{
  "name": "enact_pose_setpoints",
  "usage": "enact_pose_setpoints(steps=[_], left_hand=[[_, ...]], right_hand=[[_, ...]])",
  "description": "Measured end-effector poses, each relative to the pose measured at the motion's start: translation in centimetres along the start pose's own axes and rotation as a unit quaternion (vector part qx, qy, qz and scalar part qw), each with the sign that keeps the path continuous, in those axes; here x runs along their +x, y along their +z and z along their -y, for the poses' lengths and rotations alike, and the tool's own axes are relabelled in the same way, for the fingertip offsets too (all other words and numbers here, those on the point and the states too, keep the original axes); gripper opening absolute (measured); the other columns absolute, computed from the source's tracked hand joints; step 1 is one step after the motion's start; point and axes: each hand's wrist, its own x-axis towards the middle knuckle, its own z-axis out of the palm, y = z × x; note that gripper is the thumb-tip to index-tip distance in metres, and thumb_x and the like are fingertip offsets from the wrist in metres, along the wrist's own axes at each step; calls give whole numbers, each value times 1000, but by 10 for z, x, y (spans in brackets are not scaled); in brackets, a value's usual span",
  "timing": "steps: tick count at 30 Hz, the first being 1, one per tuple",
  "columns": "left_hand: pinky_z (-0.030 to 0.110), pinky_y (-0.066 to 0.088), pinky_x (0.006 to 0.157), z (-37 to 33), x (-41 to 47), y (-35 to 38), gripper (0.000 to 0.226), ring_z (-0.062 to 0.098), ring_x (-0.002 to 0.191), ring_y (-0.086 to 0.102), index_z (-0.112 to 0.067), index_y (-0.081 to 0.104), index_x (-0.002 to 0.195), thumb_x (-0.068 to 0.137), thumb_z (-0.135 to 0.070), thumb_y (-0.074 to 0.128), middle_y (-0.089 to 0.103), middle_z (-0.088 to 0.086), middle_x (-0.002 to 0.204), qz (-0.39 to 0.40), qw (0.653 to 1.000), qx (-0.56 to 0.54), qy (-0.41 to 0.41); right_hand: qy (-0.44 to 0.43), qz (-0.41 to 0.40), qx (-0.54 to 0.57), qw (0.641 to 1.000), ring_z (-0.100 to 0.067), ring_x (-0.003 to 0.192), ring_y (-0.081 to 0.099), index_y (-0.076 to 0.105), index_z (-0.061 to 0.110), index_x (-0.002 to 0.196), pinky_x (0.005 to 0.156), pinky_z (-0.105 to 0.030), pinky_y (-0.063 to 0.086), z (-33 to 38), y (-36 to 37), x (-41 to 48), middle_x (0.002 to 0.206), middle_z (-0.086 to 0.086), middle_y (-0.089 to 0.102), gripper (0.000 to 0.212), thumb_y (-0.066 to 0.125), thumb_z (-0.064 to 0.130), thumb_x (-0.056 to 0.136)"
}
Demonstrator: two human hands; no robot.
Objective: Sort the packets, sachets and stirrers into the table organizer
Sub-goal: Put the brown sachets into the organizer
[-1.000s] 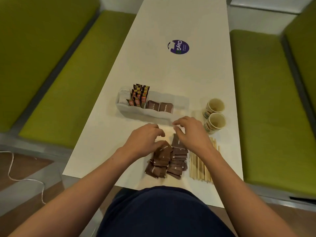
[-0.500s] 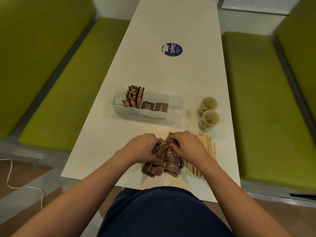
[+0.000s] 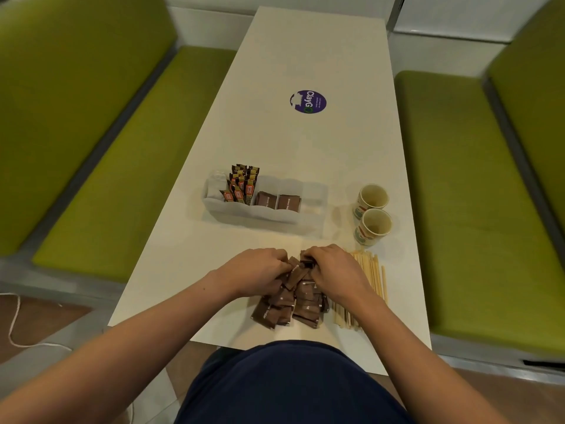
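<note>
- A person sits at the near end of a long white table (image 3: 305, 148), with both hands on a pile of brown sachets (image 3: 295, 310) near the table's edge.
- The left hand (image 3: 260, 272) has its fingers curled into the far end of the pile, gripping sachets.
- The right hand (image 3: 333, 270) mirrors it, fingers curled round sachets from the other side.
- Wooden stirrers (image 3: 374, 276) lie just right of the pile.
- Beyond the hands stands the white organizer (image 3: 244, 212), holding upright stick packets (image 3: 244, 185).
- Two paper cups (image 3: 375, 225) stand to its right.
</note>
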Motion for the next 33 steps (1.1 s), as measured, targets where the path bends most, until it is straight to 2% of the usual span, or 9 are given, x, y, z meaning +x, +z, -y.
enact_pose_setpoints(steps=[4, 7, 10, 13, 16, 19, 23, 28, 33], left_hand=[[36, 55, 55, 5, -8, 11, 40, 18, 93, 62, -20, 67, 113, 96, -36, 34, 66, -2, 103, -86, 994, 57, 39], [31, 50, 45, 8, -15, 19, 37, 15, 83, 62, -23, 65, 114, 97, -39, 35, 67, -5, 96, -137, 988, 49, 49], [34, 52, 58, 5, -19, 8, 35, 16, 89, 61, -25, 58, 113, 103, -40, 29, 65, -7, 102, -168, 985, -27, -11], [39, 51, 74, 7, -23, -4, 25, 18, 97, 59, -23, 54, 118, 107, -34, 34, 63, -6, 110, -194, 971, -123, -60], [37, 53, 85, 9, -22, -4, 29, 13, 114, 55, -31, 50, 133, 106, -33, 40, 58, -10, 129, -121, 987, -107, -3], [38, 54, 87, 12, -18, 3, 50, 13, 129, 44, -38, 37, 149, 101, -27, 48, 46, -11, 148, -35, 997, -45, 47], [37, 56, 79, 18, -12, 13, 68, 19, 132, 42, -31, 32, 155, 95, -9, 56, 36, -7, 158, -38, 997, 12, 65], [35, 57, 67, 27, -5, 18, 44, 20, 105, 60, -23, 63, 134, 90, -16, 68, 66, -3, 122, -154, 983, 34, 91], [31, 53, 59, 33, -7, 17, 23, 21, 85, 64, -19, 75, 110, 87, -21, 75, 71, -2, 93, -216, 970, 24, 108]], right_hand=[[4, -13, 1, 1000, -24, 110, 58, 62, 20, 130, 84, -40, 51, -1, 2, 0, 117, -1, 72, 37, 48, 17, 96], [3, -29, 11, 1000, -24, 107, 61, 62, 19, 131, 85, -39, 51, -3, 4, -1, 119, -1, 70, 35, 48, 20, 98], [-3, -68, 52, 996, -24, 108, 63, 61, 16, 135, 88, -38, 53, -5, 3, -3, 126, -1, 66, 38, 51, 19, 98], [1, -105, 77, 992, -23, 106, 65, 59, 15, 138, 86, -37, 52, -3, -1, -4, 126, -1, 65, 40, 53, 17, 98], [-1, -109, 77, 991, -24, 105, 66, 62, 15, 135, 87, -38, 53, -2, -2, -3, 124, -2, 66, 37, 55, 16, 98], [-4, -99, 71, 993, -23, 105, 65, 63, 15, 133, 88, -36, 53, 0, -1, -3, 124, -1, 66, 35, 54, 16, 99], [-3, -99, 73, 992, -22, 104, 65, 64, 15, 130, 88, -36, 54, 1, 1, -7, 122, -1, 66, 33, 54, 15, 99], [-5, -92, 71, 993, -22, 105, 65, 66, 16, 129, 88, -37, 54, 2, 2, -8, 120, 0, 67, 33, 54, 15, 97], [-11, -106, 84, 991, -21, 103, 66, 68, 15, 126, 88, -36, 55, 2, 0, -8, 117, 0, 68, 30, 56, 15, 98]])
